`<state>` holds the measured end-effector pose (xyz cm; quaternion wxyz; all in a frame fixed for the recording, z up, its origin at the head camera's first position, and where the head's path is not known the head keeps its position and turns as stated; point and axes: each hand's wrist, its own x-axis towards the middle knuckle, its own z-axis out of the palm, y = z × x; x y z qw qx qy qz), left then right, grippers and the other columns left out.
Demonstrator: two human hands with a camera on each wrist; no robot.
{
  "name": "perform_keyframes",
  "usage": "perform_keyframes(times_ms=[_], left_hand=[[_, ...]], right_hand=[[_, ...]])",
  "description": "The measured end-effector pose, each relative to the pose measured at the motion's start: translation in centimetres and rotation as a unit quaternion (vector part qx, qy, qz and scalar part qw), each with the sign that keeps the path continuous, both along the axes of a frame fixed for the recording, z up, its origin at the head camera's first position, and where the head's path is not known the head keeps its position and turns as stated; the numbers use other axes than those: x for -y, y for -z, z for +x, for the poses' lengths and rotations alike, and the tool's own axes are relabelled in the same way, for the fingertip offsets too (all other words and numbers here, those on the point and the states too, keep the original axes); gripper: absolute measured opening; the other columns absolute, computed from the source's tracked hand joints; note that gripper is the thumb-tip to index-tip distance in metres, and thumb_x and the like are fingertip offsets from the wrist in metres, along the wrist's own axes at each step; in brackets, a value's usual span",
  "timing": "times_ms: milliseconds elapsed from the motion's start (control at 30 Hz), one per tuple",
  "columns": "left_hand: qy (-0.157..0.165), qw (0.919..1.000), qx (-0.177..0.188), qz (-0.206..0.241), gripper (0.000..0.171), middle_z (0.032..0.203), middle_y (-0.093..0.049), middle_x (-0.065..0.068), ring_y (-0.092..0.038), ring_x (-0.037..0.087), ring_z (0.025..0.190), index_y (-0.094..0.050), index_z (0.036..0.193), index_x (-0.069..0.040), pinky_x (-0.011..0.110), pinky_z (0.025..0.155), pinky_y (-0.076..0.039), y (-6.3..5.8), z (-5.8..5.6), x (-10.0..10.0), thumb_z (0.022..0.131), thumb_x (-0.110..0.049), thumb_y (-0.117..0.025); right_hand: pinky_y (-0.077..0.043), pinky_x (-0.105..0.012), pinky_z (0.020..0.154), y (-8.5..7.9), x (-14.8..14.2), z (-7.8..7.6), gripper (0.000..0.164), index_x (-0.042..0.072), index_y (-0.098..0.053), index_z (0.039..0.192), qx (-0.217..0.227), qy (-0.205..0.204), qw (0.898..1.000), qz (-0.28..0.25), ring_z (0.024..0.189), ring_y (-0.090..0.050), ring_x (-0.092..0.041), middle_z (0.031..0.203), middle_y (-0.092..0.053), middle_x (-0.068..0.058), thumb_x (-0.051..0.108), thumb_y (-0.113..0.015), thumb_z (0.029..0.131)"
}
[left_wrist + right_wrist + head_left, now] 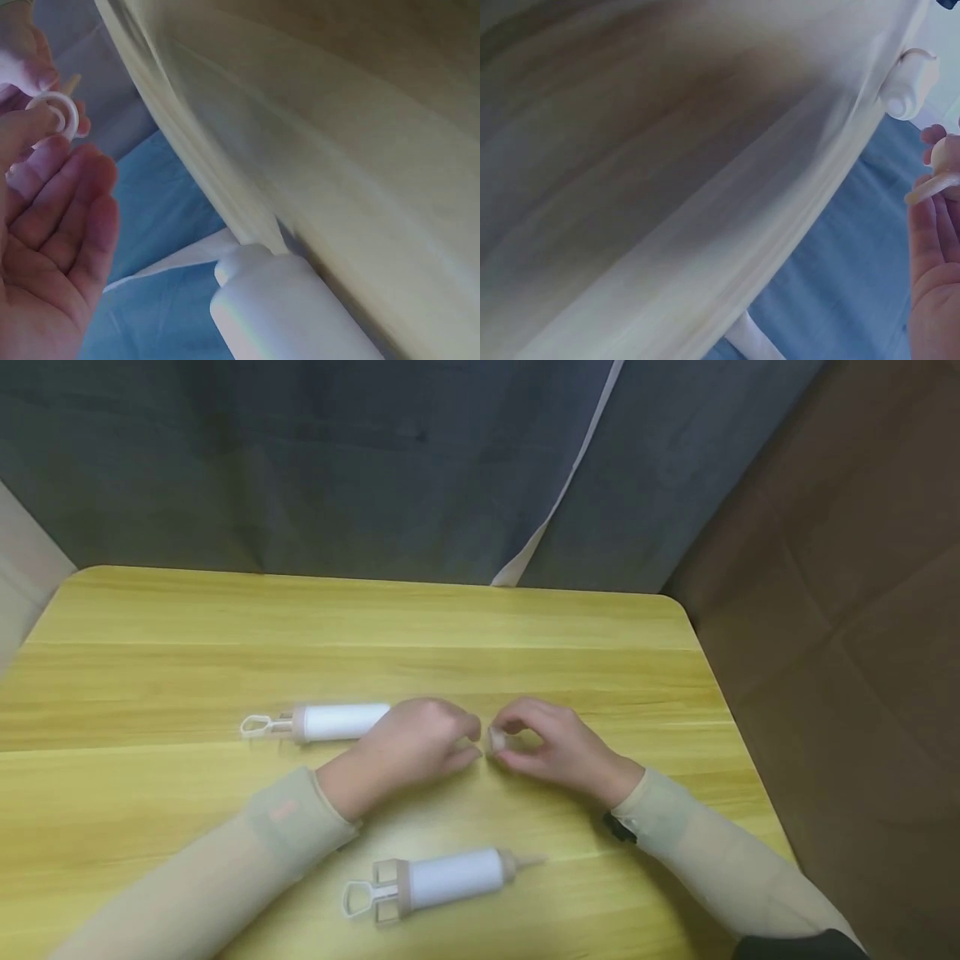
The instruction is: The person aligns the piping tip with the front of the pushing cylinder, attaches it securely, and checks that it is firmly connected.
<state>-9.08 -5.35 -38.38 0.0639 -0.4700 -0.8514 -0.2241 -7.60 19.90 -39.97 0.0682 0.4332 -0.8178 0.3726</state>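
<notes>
My right hand (558, 747) pinches a small pale nozzle cap (496, 740) between thumb and fingers. In the left wrist view the nozzle cap (66, 112) shows a round ring with a thin spout; the spout also shows in the right wrist view, over the right hand's fingers (928, 232). My left hand (420, 739) is close by on the left, its thumb and forefinger parted and curved towards the cap; its thumb overlaps the ring in the left wrist view. Behind the left wrist lies a white icing syringe (341, 722), its front end hidden by that hand.
A second icing syringe (457, 878) lies nearer the front edge, its tapered nozzle pointing right and its looped plunger handle left. Both lie on a yellow wood-grain table (225, 618). A dark curtain (337, 468) hangs behind, and a brown cloth (847, 568) bounds the right side.
</notes>
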Motion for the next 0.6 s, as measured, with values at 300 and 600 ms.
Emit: perform_keyframes(times_ms=[300, 600], left_hand=[[-0.033, 0.9994, 0.011, -0.009, 0.029, 0.111, -0.077, 0.009, -0.072, 0.031, 0.107, -0.077, 0.112, -0.006, 0.047, 0.098, -0.059, 0.5, -0.6, 2.2, 0.088, -0.02, -0.086], [-0.09, 0.9943, 0.05, -0.028, 0.052, 0.13, -0.071, 0.018, -0.065, 0.04, 0.123, -0.072, 0.127, -0.003, 0.056, 0.108, -0.052, -0.8, -2.1, 7.5, 0.082, -0.02, -0.093]], right_hand=[[-0.059, -0.025, 0.094, 0.3, -1.1, -0.6, 0.03, 0.008, -0.069, 0.11, -0.008, 0.005, 1.0, 0.014, 0.102, -0.07, -0.015, 0.108, -0.072, 0.0, -0.003, -0.084, 0.086], [-0.059, -0.025, 0.093, 1.1, -1.7, -1.2, 0.028, 0.008, -0.07, 0.107, -0.013, 0.024, 0.999, 0.018, 0.101, -0.07, -0.015, 0.106, -0.073, -0.001, -0.003, -0.085, 0.085]])
